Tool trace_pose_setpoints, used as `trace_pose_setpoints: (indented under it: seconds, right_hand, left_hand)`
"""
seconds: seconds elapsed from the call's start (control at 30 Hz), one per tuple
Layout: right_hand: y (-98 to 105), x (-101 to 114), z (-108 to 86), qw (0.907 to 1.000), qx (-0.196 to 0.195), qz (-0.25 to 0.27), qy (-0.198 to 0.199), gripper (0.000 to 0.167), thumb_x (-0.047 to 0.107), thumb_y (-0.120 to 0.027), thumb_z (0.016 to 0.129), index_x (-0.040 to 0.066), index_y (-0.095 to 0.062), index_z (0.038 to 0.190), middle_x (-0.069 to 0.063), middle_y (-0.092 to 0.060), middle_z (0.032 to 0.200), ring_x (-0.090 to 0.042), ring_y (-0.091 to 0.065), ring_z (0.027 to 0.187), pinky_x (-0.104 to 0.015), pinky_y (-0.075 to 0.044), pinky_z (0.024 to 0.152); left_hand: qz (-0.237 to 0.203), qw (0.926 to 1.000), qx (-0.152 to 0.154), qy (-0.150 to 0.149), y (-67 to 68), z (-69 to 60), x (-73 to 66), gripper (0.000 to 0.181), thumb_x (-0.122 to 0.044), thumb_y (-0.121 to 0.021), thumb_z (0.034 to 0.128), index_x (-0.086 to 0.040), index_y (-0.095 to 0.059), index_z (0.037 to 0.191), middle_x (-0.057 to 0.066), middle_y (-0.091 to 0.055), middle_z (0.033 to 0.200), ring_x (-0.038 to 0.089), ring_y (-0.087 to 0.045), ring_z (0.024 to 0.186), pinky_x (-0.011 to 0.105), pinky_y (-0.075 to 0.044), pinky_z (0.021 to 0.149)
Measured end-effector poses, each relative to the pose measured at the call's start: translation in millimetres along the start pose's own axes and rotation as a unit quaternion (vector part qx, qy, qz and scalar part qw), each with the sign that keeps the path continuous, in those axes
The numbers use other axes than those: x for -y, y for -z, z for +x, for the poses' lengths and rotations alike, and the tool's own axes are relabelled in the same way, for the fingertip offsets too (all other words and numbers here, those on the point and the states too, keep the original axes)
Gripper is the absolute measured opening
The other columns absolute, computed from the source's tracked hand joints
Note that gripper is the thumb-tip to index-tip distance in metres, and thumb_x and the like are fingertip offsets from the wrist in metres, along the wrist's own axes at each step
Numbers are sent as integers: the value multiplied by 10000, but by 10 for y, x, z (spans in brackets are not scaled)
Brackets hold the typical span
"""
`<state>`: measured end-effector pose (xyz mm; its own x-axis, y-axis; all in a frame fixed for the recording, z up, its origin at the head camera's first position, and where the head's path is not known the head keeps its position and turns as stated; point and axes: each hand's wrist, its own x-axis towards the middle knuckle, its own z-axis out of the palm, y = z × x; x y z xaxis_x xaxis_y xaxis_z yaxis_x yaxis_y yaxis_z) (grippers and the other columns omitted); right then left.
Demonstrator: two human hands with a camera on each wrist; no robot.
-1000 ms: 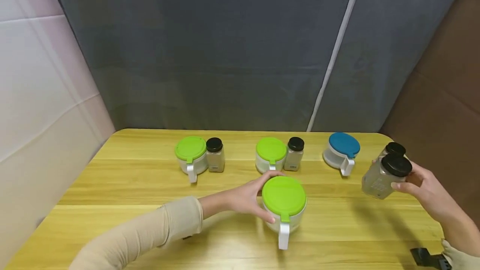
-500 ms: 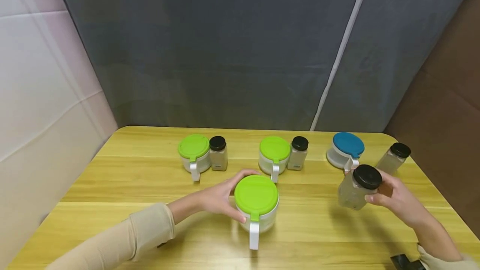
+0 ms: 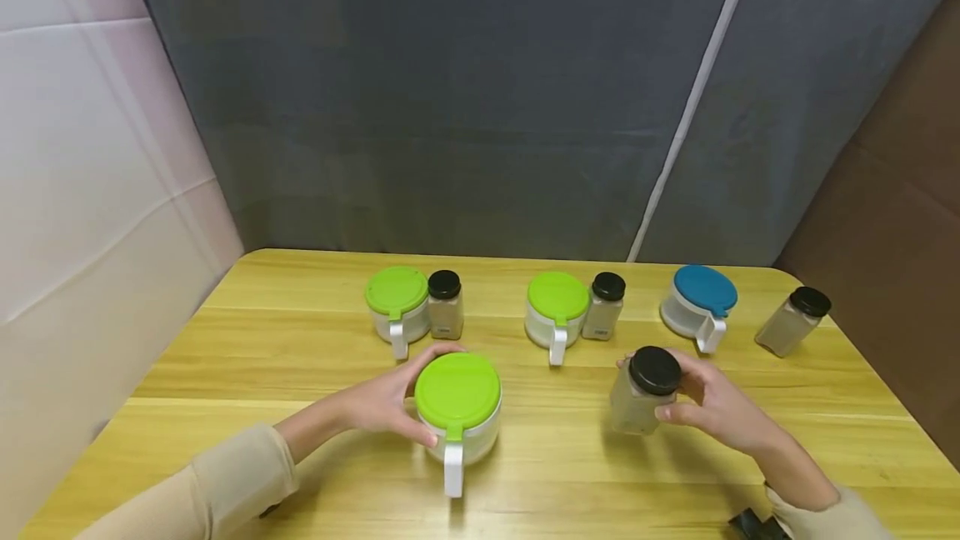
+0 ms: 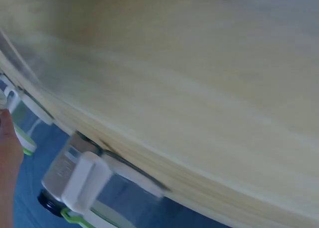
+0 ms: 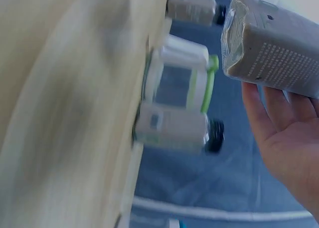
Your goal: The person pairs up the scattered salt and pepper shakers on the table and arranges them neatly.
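Observation:
My left hand (image 3: 386, 398) grips the side of a white seasoning jar with a green lid (image 3: 459, 390), its white handle pointing toward me. Whether its base touches the table is hard to tell. On the right, my right hand (image 3: 720, 402) holds a clear, black-lidded spice jar (image 3: 637, 402) above the table, fingers behind and thumb in front. In the right wrist view the bottom and printed side of that spice jar (image 5: 279, 48) show clear of the wood, with the hand (image 5: 294, 138) against it. The left wrist view catches only a bit of the left hand (image 4: 7, 163).
Along the back of the wooden table (image 3: 322, 373) stand two green-lidded jars (image 3: 397, 294), each beside a black-lidded spice jar (image 3: 446, 315). Further right are a blue-lidded jar (image 3: 701, 298) and a lone spice jar (image 3: 793, 322). A dark curtain (image 3: 450, 107) hangs behind.
Both hands have moved left across the table, the left with the green-lidded jar, the right with the spice jar. The lone spice jar at the right back is now fully uncovered.

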<state>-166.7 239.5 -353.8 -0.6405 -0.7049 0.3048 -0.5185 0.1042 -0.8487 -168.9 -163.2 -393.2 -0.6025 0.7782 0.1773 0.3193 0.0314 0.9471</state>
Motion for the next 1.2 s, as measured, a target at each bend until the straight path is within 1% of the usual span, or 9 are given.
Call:
trace_pose_setpoints:
  seconds: [0.07, 0.2, 0.37, 0.53, 0.6, 0.73, 0.9, 1.1, 1.2]
  right_hand:
    - [-73, -17, 64, 9999, 59, 108, 33, 514, -84, -537, 768, -17, -415, 1264, -102, -497, 1226, -178, -441, 1124, -276, -381, 874]
    - [-222, -73, 180, 9996, 138, 183, 141, 516, -56, -552, 759, 12, -434, 1256, -94, -505, 1215, -188, -463, 1096, -294, -395, 859]
    - [-402, -128, 301, 9994, 210, 258, 65, 512, -27, -576, 769, 11, -433, 1259, -107, -503, 1218, -192, -468, 1091, -313, -401, 854]
    - [-574, -152, 432, 9988, 297, 375, -90, 503, 1, -598, 777, 3, -440, 1255, -114, -505, 1212, -194, -481, 1074, -336, -409, 850]
    - [-639, -158, 491, 9986, 327, 407, -125, 493, 8, -605, 780, -4, -446, 1246, -110, -511, 1199, -195, -491, 1060, -352, -410, 850]
    - [-766, -172, 602, 9981, 395, 434, -203, 465, 42, -621, 777, -17, -466, 1212, -102, -526, 1158, -188, -507, 1029, -360, -406, 858]
    - [-907, -202, 738, 9972, 561, 461, -202, 459, 85, -630, 776, 6, -478, 1202, -83, -538, 1143, -194, -513, 1025, -343, -401, 869]
    - [-1036, -214, 890, 9940, 789, 717, -261, 456, 91, -620, 786, 10, -469, 1209, -73, -537, 1142, -192, -508, 1036, -337, -384, 889]
    - [-1090, -218, 957, 9917, 890, 880, -296, 452, 76, -615, 791, 3, -463, 1211, -75, -533, 1141, -193, -502, 1044, -339, -373, 901]
  left_hand:
    - [-25, 10000, -16, -80, 26, -56, 19, 907, -27, -746, 674, -97, -155, 1358, 116, -357, 1295, 275, -385, 1159, 371, -309, 951]
    - [110, 9997, -204, -24, 75, -174, 23, 912, -24, -744, 670, -86, -152, 1360, 120, -346, 1297, 266, -381, 1160, 364, -327, 934]
    - [341, 9983, -416, 240, 146, -328, 18, 919, -29, -744, 671, -64, -142, 1365, 109, -351, 1301, 247, -373, 1168, 363, -331, 923]
    - [417, 9962, -560, 525, 210, -489, 10, 908, -24, -732, 681, -101, -145, 1369, 111, -352, 1299, 221, -372, 1168, 471, -303, 906]
    - [476, 9953, -624, 562, 232, -552, 9, 906, -22, -728, 681, -102, -144, 1369, 121, -352, 1294, 211, -374, 1164, 489, -297, 895]
    - [541, 9947, -714, 513, 264, -650, 22, 903, -11, -724, 682, -59, -138, 1367, 139, -350, 1292, 200, -375, 1163, 397, -321, 906]
    - [622, 9943, -751, 442, 289, -715, 61, 909, -10, -730, 673, -48, -145, 1368, 132, -363, 1290, 188, -376, 1165, 283, -322, 915]
    - [481, 9948, -704, 555, 302, -743, 93, 886, -3, -720, 683, -69, -158, 1366, 128, -361, 1287, 185, -364, 1166, 261, -302, 914]
    - [539, 9941, -695, 633, 305, -755, 89, 882, -9, -718, 690, -102, -162, 1368, 119, -360, 1287, 177, -358, 1167, 298, -296, 917]
